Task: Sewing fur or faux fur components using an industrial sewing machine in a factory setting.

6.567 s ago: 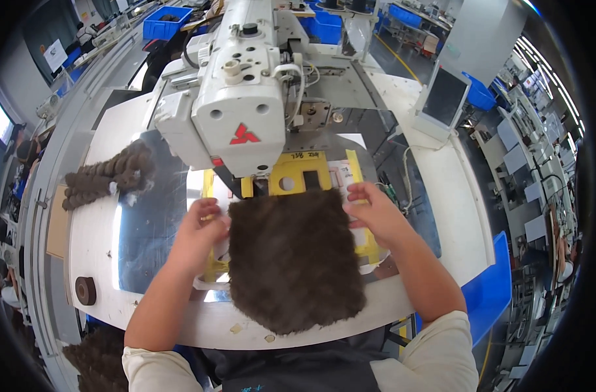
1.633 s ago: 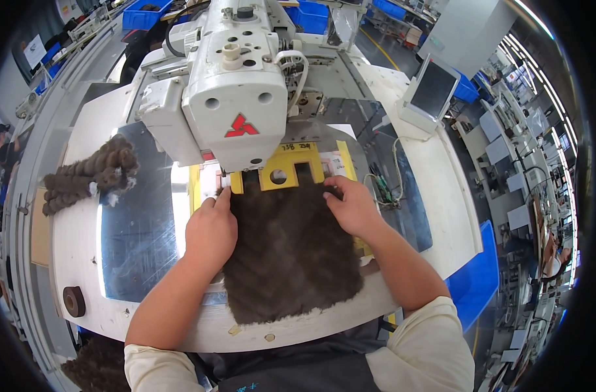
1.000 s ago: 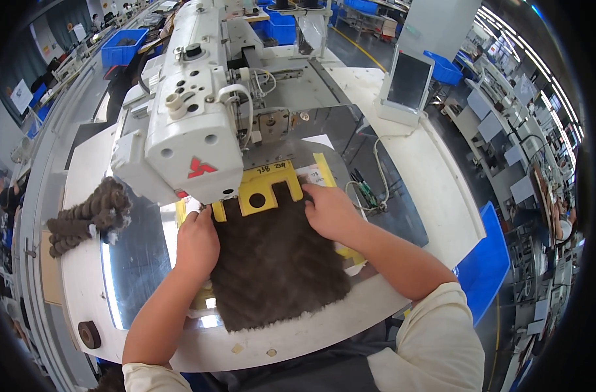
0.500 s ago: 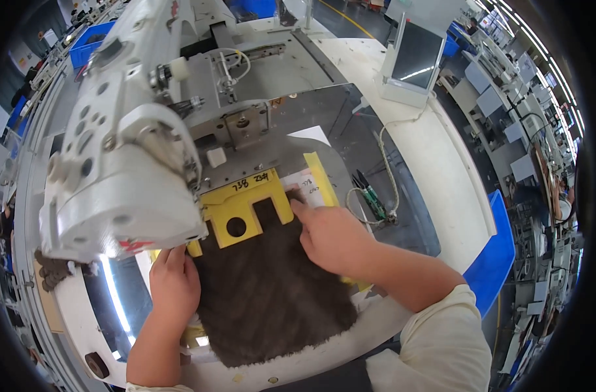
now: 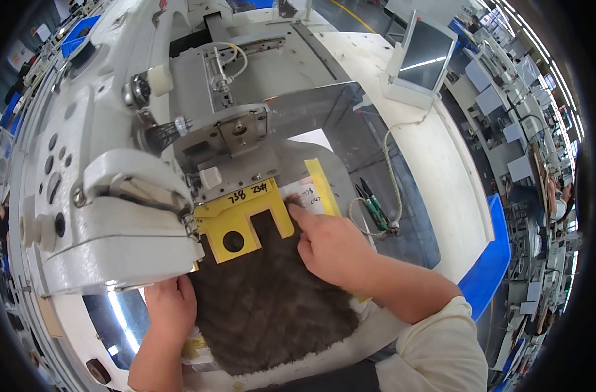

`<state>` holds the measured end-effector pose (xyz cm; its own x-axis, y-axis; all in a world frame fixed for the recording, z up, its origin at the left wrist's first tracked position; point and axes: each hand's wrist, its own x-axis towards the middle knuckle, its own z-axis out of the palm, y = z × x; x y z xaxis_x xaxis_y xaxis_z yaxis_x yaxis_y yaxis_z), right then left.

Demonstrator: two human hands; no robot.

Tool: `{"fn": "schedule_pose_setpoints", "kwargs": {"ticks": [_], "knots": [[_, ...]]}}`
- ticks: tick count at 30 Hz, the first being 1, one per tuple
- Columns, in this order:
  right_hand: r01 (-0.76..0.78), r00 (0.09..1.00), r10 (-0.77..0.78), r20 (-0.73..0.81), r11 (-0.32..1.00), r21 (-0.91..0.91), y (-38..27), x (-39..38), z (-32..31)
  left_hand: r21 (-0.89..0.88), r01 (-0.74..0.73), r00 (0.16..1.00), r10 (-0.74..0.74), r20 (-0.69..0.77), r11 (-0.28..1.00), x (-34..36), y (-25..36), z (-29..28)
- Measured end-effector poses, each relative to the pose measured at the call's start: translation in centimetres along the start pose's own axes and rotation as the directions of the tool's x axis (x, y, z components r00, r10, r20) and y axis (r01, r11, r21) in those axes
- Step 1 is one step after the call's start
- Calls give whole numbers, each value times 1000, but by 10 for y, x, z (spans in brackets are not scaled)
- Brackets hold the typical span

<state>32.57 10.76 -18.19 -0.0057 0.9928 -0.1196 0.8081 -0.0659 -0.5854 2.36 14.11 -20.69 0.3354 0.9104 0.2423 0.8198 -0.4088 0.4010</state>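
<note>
The white head of a sewing machine (image 5: pixel 115 228) fills the left of the frame and hides the tips of the left hand (image 5: pixel 170 307) along with part of the yellow plate (image 5: pixel 239 212). To the right of the plate lie a strip of yellow tape (image 5: pixel 324 189), green-handled tools (image 5: pixel 376 212) and a looping cord (image 5: pixel 394 173). A screen (image 5: pixel 423 52) stands at upper right, a blue bin (image 5: pixel 490 255) sits at right and a dark roll (image 5: pixel 98 371) at lower left.

The dark brown fur piece (image 5: pixel 272 307) lies below centre, its upper part under the notched plate. The right hand (image 5: pixel 334 245), its forearm coming in from the lower right, stretches its index finger to the fur's upper right corner, the thumb apart from it. The left hand reaches up beside the fur's left edge; whether its fingers grip cannot be told.
</note>
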Motion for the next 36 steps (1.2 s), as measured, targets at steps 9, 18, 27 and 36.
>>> {"fn": "schedule_pose_setpoints", "kwargs": {"ticks": [9, 18, 27, 36], "knots": [[25, 999, -28, -32, 995, -99, -1, -2, 2, 23, 26, 999, -26, -33, 999, 2, 3, 4], [64, 997, -70, -25, 980, -188, 2, -6, 6, 61, -6, 999, 8, -32, 998, 3, 2, 6], [62, 997, -71, -42, 979, -192, -4, -1, 4, 175, 12, 999, -6, -38, 985, -1, -3, 5], [30, 997, -42, -72, 985, -172, -11, -3, 6, 92, -2, 1000, 4, -22, 996, -5, -3, -1]]}}
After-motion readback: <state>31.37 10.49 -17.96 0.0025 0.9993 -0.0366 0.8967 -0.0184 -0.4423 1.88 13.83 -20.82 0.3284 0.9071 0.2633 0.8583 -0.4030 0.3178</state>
